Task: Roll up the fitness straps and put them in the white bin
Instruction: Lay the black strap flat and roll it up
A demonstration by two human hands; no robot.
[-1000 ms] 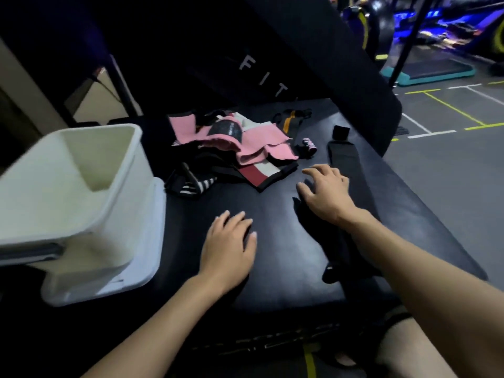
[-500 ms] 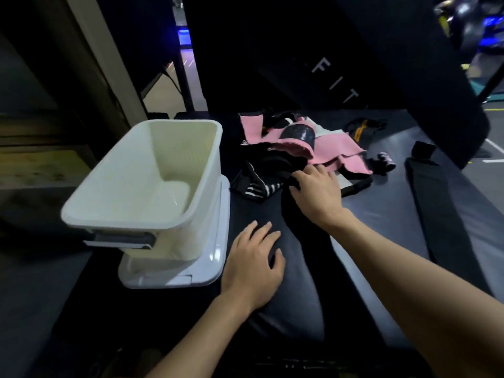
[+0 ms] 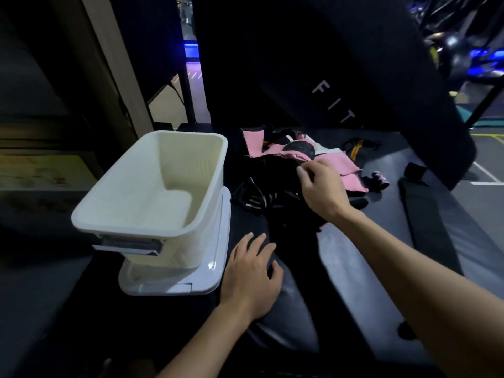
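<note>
while under both hands (image 3: 323,190), black strap (image 3: 286,236) beside white bin (image 3: 152,186)

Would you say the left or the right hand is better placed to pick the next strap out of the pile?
Right, probably. The right hand is already at the strap pile, fingers curled as if pinching; the left hand lies flat on the bench, nearer the white bin.

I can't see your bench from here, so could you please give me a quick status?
Left hand flat on black padded bench. Right hand reaching into pink-and-black strap pile. White plastic bin holds no straps.
</note>
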